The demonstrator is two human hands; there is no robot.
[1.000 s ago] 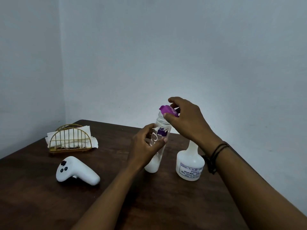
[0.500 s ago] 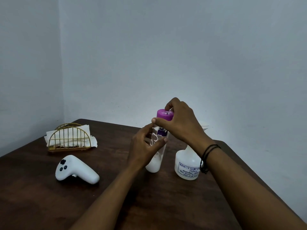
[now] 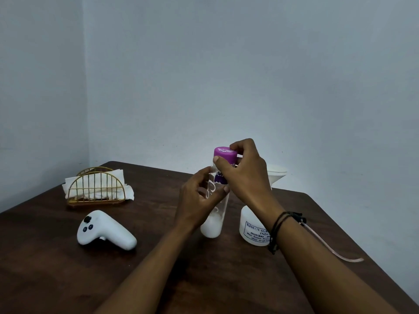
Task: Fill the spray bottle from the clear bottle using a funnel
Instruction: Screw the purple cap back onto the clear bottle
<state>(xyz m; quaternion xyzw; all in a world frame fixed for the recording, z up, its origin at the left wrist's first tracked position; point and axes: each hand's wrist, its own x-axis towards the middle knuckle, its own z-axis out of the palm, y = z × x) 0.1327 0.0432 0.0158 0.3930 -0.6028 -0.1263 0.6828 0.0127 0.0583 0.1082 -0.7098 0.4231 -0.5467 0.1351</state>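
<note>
Clear bottle [image 3: 215, 214] in left fingers [image 3: 199, 191]; cap [image 3: 225, 154] between right fingers [image 3: 235, 147]

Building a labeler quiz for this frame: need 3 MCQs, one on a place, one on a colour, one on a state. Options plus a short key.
1. Where does the white controller lie?
A. On the table, left of the clear bottle
B. Inside the napkin holder
C. On the spray bottle

2. What colour is the clear bottle's cap?
A. Green
B. Purple
C. Black

3. How is the clear bottle right now?
A. Lying on its side
B. Upside down over the funnel
C. Upright, cap on top, held by both hands

Key: 1 A, it rests on the table in front of the napkin holder. 2 B, the cap is purple. 3 C, the left hand grips the body and the right hand grips the cap.
</note>
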